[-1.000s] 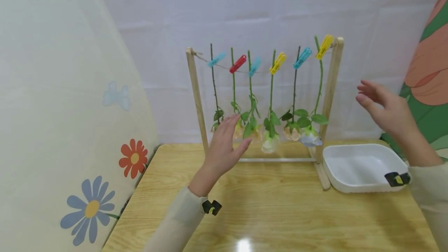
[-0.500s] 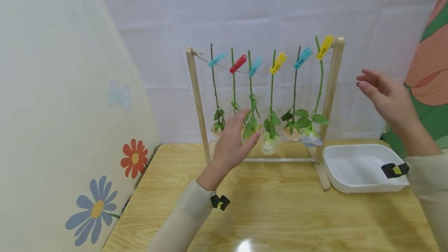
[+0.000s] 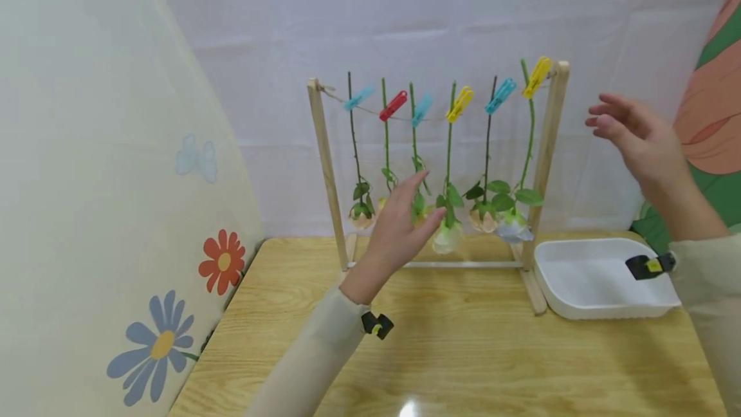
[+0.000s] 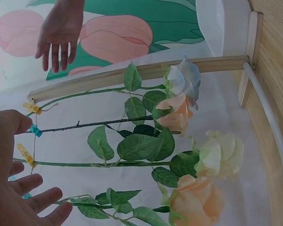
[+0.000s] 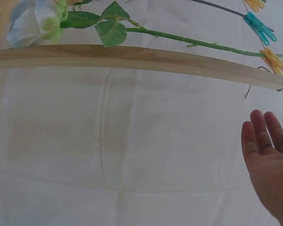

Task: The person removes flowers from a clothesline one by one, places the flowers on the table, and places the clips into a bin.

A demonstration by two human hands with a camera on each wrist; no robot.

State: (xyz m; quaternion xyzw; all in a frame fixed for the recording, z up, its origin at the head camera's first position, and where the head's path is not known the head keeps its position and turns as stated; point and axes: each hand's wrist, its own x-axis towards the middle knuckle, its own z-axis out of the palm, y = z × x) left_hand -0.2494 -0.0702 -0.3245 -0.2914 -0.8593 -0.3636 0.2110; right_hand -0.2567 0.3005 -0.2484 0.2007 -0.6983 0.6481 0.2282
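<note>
Several roses hang head down from a string on a wooden frame (image 3: 550, 147), each stem clipped by a peg. My left hand (image 3: 398, 227) is held in front of the roses with fingers extended and nothing in them, overlapping the second and third ones in the head view. Close to its thumb hangs a white rose (image 3: 448, 238); a blue-white rose (image 3: 514, 230) is at the right end. A red peg (image 3: 393, 106) and a yellow peg (image 3: 460, 105) sit on the string. To the right of the frame, my right hand (image 3: 645, 143) is raised, fingers relaxed, holding nothing.
A white plastic basin (image 3: 596, 307) stands on the wooden table (image 3: 463, 352) against the frame's right foot. A white rod (image 3: 463, 265) joins the frame's feet low down. White cloth (image 3: 405, 18) hangs behind, and a flower-printed panel (image 3: 173, 198) closes the left side.
My left hand has moved right and slightly up along the front of the roses. The right hand has risen beside the frame. Roses and pegs stay in place.
</note>
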